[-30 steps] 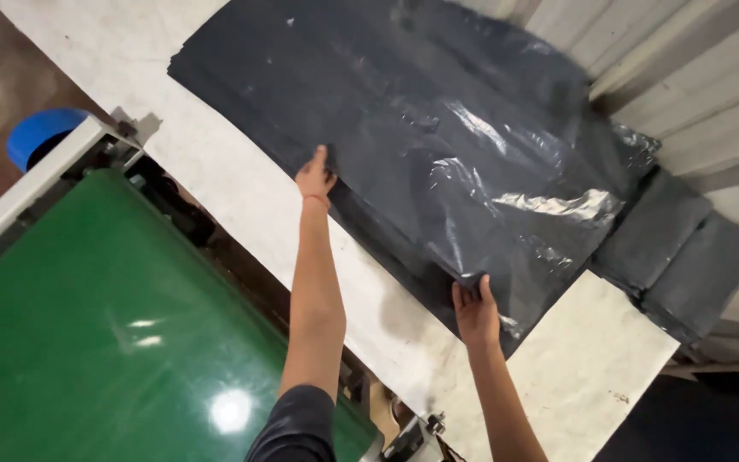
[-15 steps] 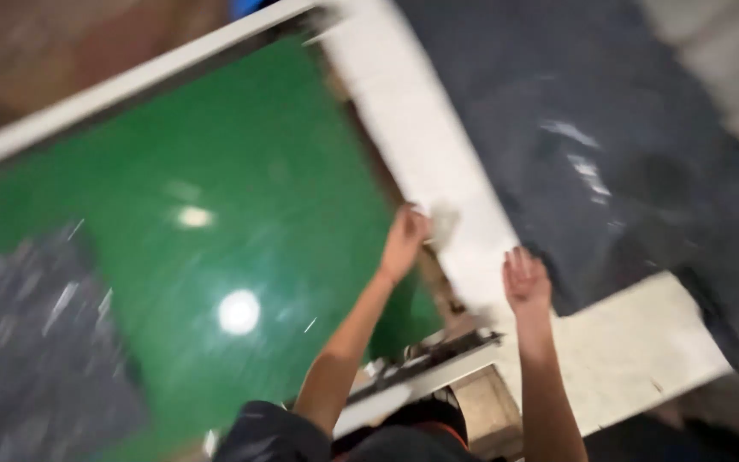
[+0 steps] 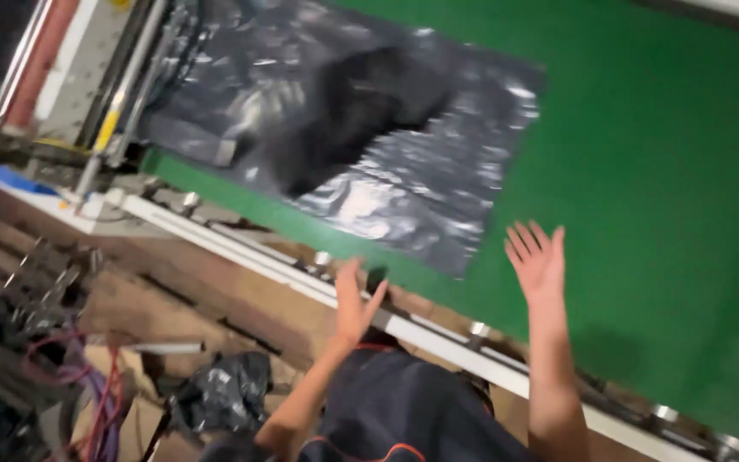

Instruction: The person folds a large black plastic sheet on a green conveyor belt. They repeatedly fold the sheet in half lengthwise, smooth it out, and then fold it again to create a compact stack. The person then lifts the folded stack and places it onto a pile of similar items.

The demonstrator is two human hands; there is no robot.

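Note:
A large black plastic bag (image 3: 361, 137) lies flat and crinkled on a green conveyor belt (image 3: 660, 171). My left hand (image 3: 354, 301) hovers open over the belt's white near rail (image 3: 301, 282), just short of the bag's near edge. My right hand (image 3: 539, 257) is raised over the green belt with fingers spread, to the right of the bag's near corner. Neither hand holds anything or touches the bag. The picture is blurred by motion.
Machine rollers and a metal frame (image 3: 121, 77) stand at the belt's far left end. Below the rail are wooden boards (image 3: 173, 291), a crumpled black bag (image 3: 224, 389) and a tangle of red and purple cables (image 3: 87, 376).
The view has swung from the white table with its stack of black bags over to the green belt. Both hands left the stack and now hover open near a bag on the belt.

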